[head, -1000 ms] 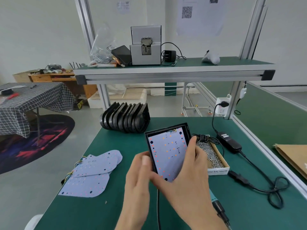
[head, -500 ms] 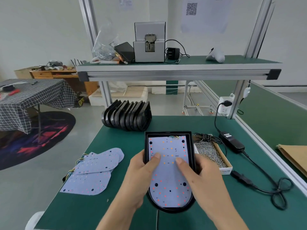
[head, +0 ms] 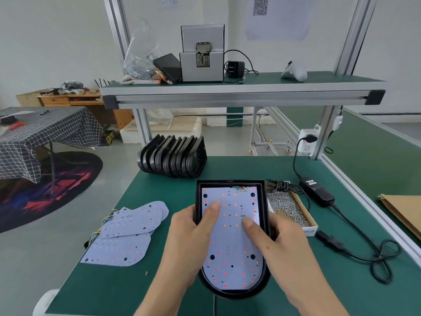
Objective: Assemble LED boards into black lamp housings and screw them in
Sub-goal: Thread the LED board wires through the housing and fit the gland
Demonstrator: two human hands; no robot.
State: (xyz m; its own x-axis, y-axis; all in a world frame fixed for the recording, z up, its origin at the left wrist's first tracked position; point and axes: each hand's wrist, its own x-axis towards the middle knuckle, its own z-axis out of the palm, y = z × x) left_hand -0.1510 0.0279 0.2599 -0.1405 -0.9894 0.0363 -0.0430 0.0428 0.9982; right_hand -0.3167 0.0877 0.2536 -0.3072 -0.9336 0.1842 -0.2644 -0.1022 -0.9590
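Observation:
A black lamp housing (head: pixel 230 184) lies flat on the green bench in front of me, with a pale LED board (head: pixel 232 261) lying inside it. My left hand (head: pixel 186 242) grips the housing's left wall and its thumb presses on the board. My right hand (head: pixel 280 249) grips the right wall, thumb down on the board's middle. Loose LED boards (head: pixel 127 233) with coloured wires lie to the left. A row of empty black housings (head: pixel 173 157) stands at the bench's far side.
A cardboard box of small screws (head: pixel 288 207) sits just right of the housing. A black power adapter (head: pixel 316 193) and its looped cable (head: pixel 382 254) lie further right. A screw feeder machine (head: pixel 201 54) stands on the upper shelf. Brown cardboard (head: pixel 403 208) lies at the right edge.
The housing was tilted up in my hands a second ago; it now lies flat on the bench. Both thumbs have come onto the board and press it.

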